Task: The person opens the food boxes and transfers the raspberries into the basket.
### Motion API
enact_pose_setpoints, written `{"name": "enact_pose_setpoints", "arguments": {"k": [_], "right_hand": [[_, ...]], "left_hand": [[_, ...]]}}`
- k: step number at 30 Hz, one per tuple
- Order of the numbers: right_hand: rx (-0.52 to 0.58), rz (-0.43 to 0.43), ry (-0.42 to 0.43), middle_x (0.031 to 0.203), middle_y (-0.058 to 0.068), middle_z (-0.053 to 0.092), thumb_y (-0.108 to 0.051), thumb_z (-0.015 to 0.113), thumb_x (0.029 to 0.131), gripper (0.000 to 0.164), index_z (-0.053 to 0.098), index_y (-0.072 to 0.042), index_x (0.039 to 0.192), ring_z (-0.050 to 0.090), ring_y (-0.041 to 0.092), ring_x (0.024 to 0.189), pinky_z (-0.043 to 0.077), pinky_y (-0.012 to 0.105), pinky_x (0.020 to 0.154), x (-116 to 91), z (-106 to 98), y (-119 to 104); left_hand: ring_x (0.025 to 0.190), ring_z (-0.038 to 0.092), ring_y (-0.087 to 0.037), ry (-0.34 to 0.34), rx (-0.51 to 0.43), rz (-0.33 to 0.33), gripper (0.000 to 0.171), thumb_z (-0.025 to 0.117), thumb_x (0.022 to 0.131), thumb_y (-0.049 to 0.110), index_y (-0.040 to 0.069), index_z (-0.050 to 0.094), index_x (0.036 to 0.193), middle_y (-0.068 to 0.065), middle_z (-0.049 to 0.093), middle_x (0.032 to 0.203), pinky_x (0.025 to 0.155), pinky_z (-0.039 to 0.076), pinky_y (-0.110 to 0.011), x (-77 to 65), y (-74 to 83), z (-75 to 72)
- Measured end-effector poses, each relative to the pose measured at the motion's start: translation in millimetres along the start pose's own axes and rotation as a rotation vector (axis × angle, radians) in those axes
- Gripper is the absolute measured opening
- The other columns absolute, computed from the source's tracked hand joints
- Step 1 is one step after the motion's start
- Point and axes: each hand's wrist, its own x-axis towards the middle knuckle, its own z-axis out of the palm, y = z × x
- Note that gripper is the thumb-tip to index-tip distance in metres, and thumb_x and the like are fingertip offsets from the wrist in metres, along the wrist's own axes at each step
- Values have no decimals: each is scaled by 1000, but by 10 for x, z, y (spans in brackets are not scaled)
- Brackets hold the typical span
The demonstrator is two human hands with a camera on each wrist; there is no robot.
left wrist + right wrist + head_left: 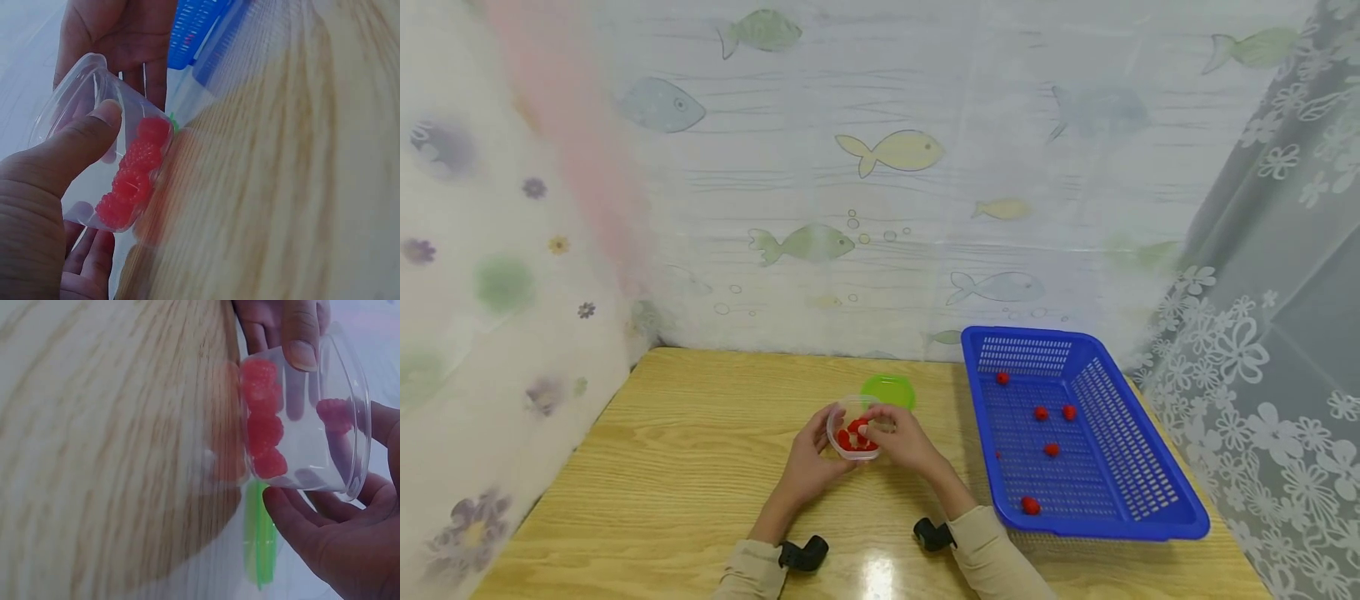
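A clear plastic cup (pixel 842 408) with red raspberries (pixel 139 164) along its bottom stands on the table. My left hand (pixel 811 460) grips it from the left, its thumb (pixel 94 140) pressed on the wall and the other fingers round the far side. My right hand (pixel 908 444) reaches over the right rim and pinches one raspberry (pixel 335 415) inside the cup, above those at the bottom. Other fingers of that hand lie outside the wall in the right wrist view. Behind the cup lies a green lid (pixel 889 390).
A blue perforated basket (pixel 973 400) stands on the right of the table (pixel 700 442), with several loose raspberries (pixel 1052 450) spread over its floor. Fish-patterned curtain (pixel 895 200) hangs along the table's back edge. Each wrist carries a black camera (pixel 805 553).
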Motion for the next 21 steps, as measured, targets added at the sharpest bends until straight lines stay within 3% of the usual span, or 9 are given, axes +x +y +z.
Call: {"name": "enact_pose_setpoints", "arguments": {"k": [4,6,8,10,12,21], "right_hand": [[-13,1,22,144,30,51,-10,63,101,22,67,6,115,59,41,120,60,39,83,-11,-9,5],[-19,-5,53,148,27,50,-15,65,101,21,68,1,114,57,39,124,60,39,84,11,-2,96],[-19,-8,86,151,27,46,-15,65,101,20,68,0,113,52,43,131,57,49,93,-1,-2,85],[-20,-10,113,152,27,45,-16,65,101,18,69,-2,112,40,45,142,46,62,108,-12,-5,62],[-22,-10,135,152,27,45,-17,65,101,18,69,-3,111,35,46,146,35,68,113,-30,-10,26],[3,-61,173,148,21,51,-18,67,100,18,69,-4,112,40,42,143,33,69,114,-148,-48,-149]], "left_hand": [[140,48,-36,4,-8,-8,92,88,74,-3,1,40,153,-20,52,149,115,41,-42,6,-18,2],[140,49,-37,7,-11,-12,92,88,74,-4,1,41,153,-21,52,149,114,43,-40,10,-27,5],[139,49,-39,7,-14,-10,92,88,74,-4,0,41,153,-22,52,148,113,44,-37,12,-29,4],[138,49,-39,7,-14,-14,91,88,74,-4,0,41,152,-23,52,148,111,46,-32,13,-27,3],[138,50,-41,2,-12,-7,90,88,75,-3,-1,41,152,-25,52,147,110,47,-29,15,-27,-1],[139,49,-36,1,-28,-29,91,88,73,-5,2,43,152,-20,53,148,113,43,-36,27,-18,17]]}}
